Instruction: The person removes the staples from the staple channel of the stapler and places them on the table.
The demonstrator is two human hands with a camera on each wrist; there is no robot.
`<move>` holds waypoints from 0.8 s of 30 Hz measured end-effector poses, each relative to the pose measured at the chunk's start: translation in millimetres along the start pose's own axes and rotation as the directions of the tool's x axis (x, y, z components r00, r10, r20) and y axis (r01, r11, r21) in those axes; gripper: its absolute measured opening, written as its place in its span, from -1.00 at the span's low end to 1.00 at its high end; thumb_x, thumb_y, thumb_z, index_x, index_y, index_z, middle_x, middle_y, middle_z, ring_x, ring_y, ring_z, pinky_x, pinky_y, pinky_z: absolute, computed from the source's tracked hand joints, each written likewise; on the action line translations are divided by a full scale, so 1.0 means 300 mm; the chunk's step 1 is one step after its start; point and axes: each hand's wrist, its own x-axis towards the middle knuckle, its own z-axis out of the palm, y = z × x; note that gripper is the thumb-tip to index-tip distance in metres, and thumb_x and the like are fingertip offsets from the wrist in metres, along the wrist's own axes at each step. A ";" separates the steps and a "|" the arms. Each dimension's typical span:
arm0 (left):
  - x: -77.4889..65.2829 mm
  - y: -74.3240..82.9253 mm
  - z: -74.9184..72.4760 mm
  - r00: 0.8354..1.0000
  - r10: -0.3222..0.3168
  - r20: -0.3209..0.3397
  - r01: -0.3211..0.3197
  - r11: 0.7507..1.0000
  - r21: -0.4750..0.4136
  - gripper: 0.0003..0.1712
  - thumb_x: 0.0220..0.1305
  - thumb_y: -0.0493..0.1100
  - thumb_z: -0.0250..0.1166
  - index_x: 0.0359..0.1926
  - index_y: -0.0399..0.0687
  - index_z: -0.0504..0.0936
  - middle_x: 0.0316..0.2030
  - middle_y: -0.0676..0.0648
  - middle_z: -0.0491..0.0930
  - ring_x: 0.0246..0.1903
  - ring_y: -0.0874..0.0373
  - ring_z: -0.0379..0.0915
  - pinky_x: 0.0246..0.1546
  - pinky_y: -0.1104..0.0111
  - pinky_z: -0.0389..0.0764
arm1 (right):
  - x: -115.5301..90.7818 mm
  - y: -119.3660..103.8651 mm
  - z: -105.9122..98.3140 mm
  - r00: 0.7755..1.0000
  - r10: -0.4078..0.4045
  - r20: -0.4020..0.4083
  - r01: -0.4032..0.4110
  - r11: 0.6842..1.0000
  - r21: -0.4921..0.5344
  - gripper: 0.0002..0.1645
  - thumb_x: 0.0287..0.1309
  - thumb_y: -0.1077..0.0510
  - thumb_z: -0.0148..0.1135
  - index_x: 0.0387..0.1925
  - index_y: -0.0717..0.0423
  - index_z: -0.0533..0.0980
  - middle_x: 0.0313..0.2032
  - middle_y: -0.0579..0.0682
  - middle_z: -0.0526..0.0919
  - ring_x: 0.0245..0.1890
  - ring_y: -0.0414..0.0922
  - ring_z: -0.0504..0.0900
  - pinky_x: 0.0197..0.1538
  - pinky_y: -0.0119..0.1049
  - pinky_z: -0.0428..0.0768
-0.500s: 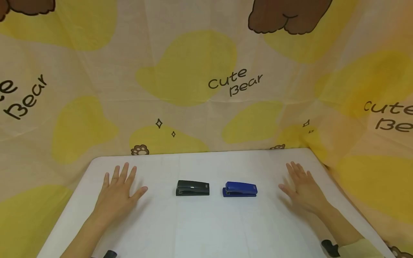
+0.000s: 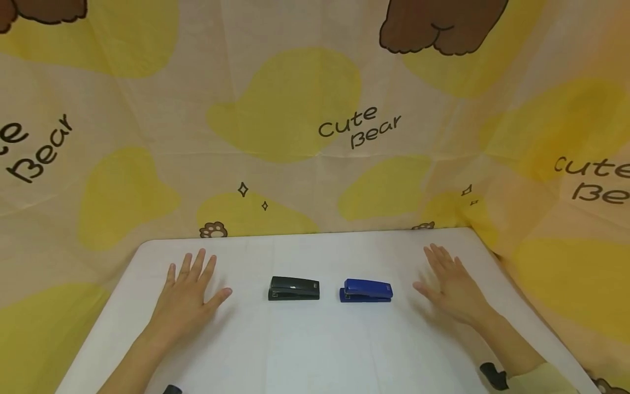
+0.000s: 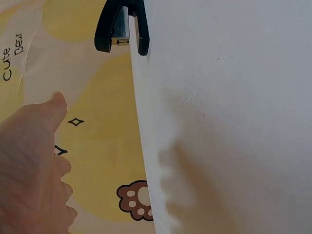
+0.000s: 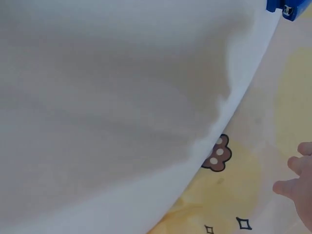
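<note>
Side by side on the white table (image 2: 315, 345) lie two staplers, a black stapler (image 2: 293, 288) on the left and a blue stapler (image 2: 366, 290) on the right. My left hand (image 2: 189, 295), fingers spread, hovers left of the black stapler, apart from it. To the right of the blue stapler my right hand (image 2: 455, 287) hovers with straight fingers, touching nothing. In the left wrist view the end of the black stapler (image 3: 122, 27) shows at the top. A corner of the blue stapler (image 4: 287, 7) appears at the top right of the right wrist view.
Behind the table hangs a beige and yellow printed cloth (image 2: 285, 104) with "Cute Bear" lettering. It also drapes down along both sides. Dark straps (image 2: 494, 376) show below the wrists, and a pale yellow sleeve (image 2: 541, 380) covers the right forearm.
Both hands have drifted slightly inward, the left one to the right and the right one to the left, nearer the staplers. The staplers lie where they were.
</note>
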 end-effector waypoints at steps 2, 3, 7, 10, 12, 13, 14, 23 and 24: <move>-0.001 0.004 0.001 1.000 0.004 -0.003 -0.004 1.000 -0.002 0.07 0.48 0.44 0.08 0.60 -0.30 0.14 0.60 -0.41 -0.06 0.57 -0.44 -0.27 0.49 -0.25 -0.45 | 0.009 -0.014 0.000 1.000 -0.002 0.007 0.002 1.000 -0.002 0.08 0.39 -0.31 0.23 0.59 0.30 0.10 0.56 0.37 0.12 0.57 0.34 0.04 0.52 0.31 -0.03; -0.001 0.007 0.001 1.000 0.006 -0.005 -0.006 1.000 -0.004 0.06 0.48 0.44 0.08 0.60 -0.30 0.14 0.60 -0.42 -0.06 0.57 -0.44 -0.26 0.49 -0.27 -0.42 | 0.013 -0.023 0.000 1.000 -0.002 0.009 0.002 1.000 -0.003 0.09 0.39 -0.31 0.24 0.59 0.30 0.11 0.56 0.37 0.12 0.56 0.34 0.05 0.51 0.33 -0.01; -0.001 0.019 0.001 1.000 0.012 -0.005 -0.012 1.000 -0.010 0.07 0.47 0.44 0.08 0.60 -0.28 0.14 0.60 -0.41 -0.06 0.58 -0.43 -0.26 0.48 -0.31 -0.33 | 0.033 -0.056 0.003 1.000 0.002 0.031 -0.002 1.000 0.006 0.10 0.39 -0.32 0.23 0.60 0.29 0.09 0.58 0.35 0.09 0.57 0.33 0.03 0.50 0.34 0.01; 0.000 0.032 -0.001 1.000 0.021 -0.008 -0.021 1.000 -0.018 0.06 0.47 0.44 0.09 0.60 -0.27 0.14 0.60 -0.41 -0.06 0.58 -0.43 -0.26 0.48 -0.32 -0.30 | 0.049 -0.086 0.007 0.999 0.003 0.046 -0.004 1.000 0.010 0.12 0.38 -0.34 0.23 0.61 0.28 0.07 0.59 0.33 0.08 0.58 0.32 0.02 0.50 0.34 0.02; 0.002 0.042 0.000 0.999 0.030 -0.018 -0.030 0.999 -0.026 0.05 0.47 0.42 0.11 0.60 -0.27 0.15 0.60 -0.42 -0.04 0.57 -0.43 -0.23 0.48 -0.31 -0.30 | 0.061 -0.106 0.011 0.999 -0.004 0.049 0.004 1.000 0.007 0.12 0.37 -0.33 0.24 0.61 0.28 0.08 0.59 0.33 0.08 0.58 0.31 0.04 0.50 0.34 0.04; 0.002 0.047 0.000 0.999 0.034 -0.023 -0.034 0.999 -0.031 0.05 0.46 0.42 0.12 0.60 -0.27 0.16 0.60 -0.42 -0.03 0.57 -0.43 -0.22 0.49 -0.30 -0.30 | 0.067 -0.117 0.012 0.999 -0.011 0.048 0.011 1.000 0.006 0.12 0.36 -0.33 0.26 0.60 0.28 0.09 0.59 0.32 0.09 0.57 0.31 0.05 0.49 0.34 0.05; 0.003 0.051 0.002 0.999 0.038 -0.029 -0.039 0.999 -0.037 0.05 0.46 0.41 0.13 0.60 -0.27 0.17 0.59 -0.42 -0.02 0.57 -0.43 -0.21 0.49 -0.30 -0.30 | 0.073 -0.127 0.013 0.999 -0.017 0.047 0.017 1.000 0.006 0.12 0.35 -0.32 0.27 0.60 0.28 0.10 0.59 0.32 0.10 0.57 0.31 0.06 0.49 0.34 0.06; 0.017 0.095 0.029 0.996 0.077 -0.045 -0.079 0.996 -0.041 0.01 0.44 0.37 0.20 0.58 -0.24 0.23 0.58 -0.39 0.07 0.56 -0.42 -0.11 0.46 -0.34 -0.15 | 0.116 -0.219 0.027 0.996 -0.082 0.034 0.081 0.996 0.040 0.13 0.33 -0.34 0.29 0.59 0.28 0.14 0.57 0.31 0.16 0.52 0.32 0.20 0.47 0.33 0.14; 0.018 0.101 0.032 0.996 0.082 -0.046 -0.084 0.995 -0.045 0.00 0.44 0.37 0.20 0.58 -0.24 0.23 0.58 -0.38 0.08 0.55 -0.42 -0.10 0.46 -0.34 -0.14 | 0.119 -0.229 0.028 0.996 -0.087 0.033 0.086 0.995 0.049 0.13 0.32 -0.34 0.30 0.58 0.29 0.14 0.57 0.31 0.16 0.51 0.33 0.22 0.46 0.33 0.15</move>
